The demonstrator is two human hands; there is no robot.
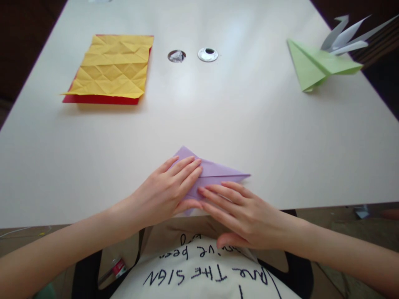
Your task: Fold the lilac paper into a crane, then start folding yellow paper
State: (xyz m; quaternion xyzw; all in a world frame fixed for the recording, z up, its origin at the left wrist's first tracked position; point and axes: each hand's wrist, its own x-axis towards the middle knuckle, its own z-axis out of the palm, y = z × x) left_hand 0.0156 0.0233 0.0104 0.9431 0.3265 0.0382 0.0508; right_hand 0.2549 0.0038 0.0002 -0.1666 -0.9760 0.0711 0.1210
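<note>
A folded purple paper [218,171] lies at the near edge of the white table [218,116], shaped into a long pointed wedge. My left hand [166,191] lies flat on its left part, fingers together and pressing down. My right hand [240,211] rests its fingertips on the lower edge of the paper, the palm hanging past the table's edge. Both hands are flat on the paper rather than gripping it.
A creased yellow sheet [114,65] lies on a red sheet [99,99] at the far left. Two round cable holes [193,55] sit mid-table. A folded green paper model [314,64] and a white one [346,37] stand at the far right.
</note>
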